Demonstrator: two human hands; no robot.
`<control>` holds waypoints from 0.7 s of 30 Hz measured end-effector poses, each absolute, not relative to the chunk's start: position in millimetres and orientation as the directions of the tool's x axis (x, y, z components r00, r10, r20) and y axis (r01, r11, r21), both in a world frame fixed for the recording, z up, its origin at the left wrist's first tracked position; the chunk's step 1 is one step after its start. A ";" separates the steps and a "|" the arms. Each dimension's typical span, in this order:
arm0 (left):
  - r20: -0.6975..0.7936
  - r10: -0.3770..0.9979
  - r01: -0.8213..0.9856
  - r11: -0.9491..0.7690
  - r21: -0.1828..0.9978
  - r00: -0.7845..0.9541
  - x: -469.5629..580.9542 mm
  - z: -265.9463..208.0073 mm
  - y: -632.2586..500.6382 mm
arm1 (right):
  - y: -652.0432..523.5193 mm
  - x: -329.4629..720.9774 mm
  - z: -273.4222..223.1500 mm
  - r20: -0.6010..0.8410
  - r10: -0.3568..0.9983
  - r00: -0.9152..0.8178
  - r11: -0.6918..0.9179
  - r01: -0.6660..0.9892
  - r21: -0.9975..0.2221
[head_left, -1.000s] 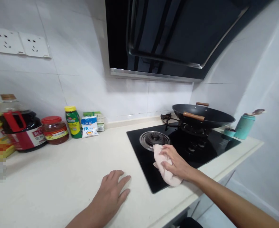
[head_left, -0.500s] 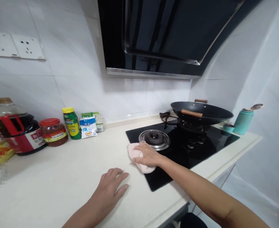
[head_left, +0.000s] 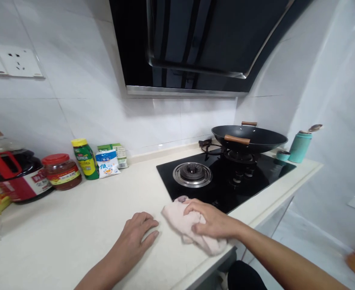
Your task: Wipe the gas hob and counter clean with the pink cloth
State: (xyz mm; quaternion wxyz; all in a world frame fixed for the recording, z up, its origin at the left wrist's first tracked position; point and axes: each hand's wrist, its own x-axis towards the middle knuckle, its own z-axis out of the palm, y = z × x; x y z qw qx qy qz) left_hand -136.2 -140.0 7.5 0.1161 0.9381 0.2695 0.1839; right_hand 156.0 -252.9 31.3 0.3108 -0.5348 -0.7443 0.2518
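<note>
My right hand (head_left: 209,219) grips a pale pink cloth (head_left: 183,223), pressing it over the front left corner of the black glass gas stove (head_left: 222,193) and the counter beside it. The cloth is bunched, and part of it lies under my palm. To its left, my left hand (head_left: 138,235) rests on the cream countertop (head_left: 105,213) with the fingers apart and nothing held. Just behind the cloth is the stove's left burner (head_left: 192,173), a round metal ring with a dark centre.
A black wok (head_left: 256,139) with wooden handles sits on the right burner. Beyond it stand a teal bottle (head_left: 300,147) and a small teal cup (head_left: 283,155). Along the wall are a salt packet (head_left: 107,164), green bottle (head_left: 85,159), red-lidded jar (head_left: 62,173) and dark jug (head_left: 20,177). A range hood (head_left: 195,44) hangs above.
My right hand has drawn the cloth from beside the left burner toward the counter's front edge. My left hand stays on the counter. The view has shifted slightly to the right.
</note>
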 end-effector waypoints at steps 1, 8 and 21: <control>0.284 0.549 0.465 -0.828 0.312 0.786 -136.5 6.5 -140.2 | -254.0 169.8 30.5 0.193 0.964 -0.183 0.266 0.645 -0.716; 0.290 0.539 0.459 -0.836 0.301 0.791 -135.2 4.0 -143.8 | -267.6 284.2 14.6 0.128 0.887 0.444 -0.241 0.681 -0.691; 0.244 0.581 0.475 -0.794 0.381 0.776 -133.6 13.7 -147.8 | -229.8 200.3 12.3 0.252 0.923 0.290 -0.101 0.816 -0.569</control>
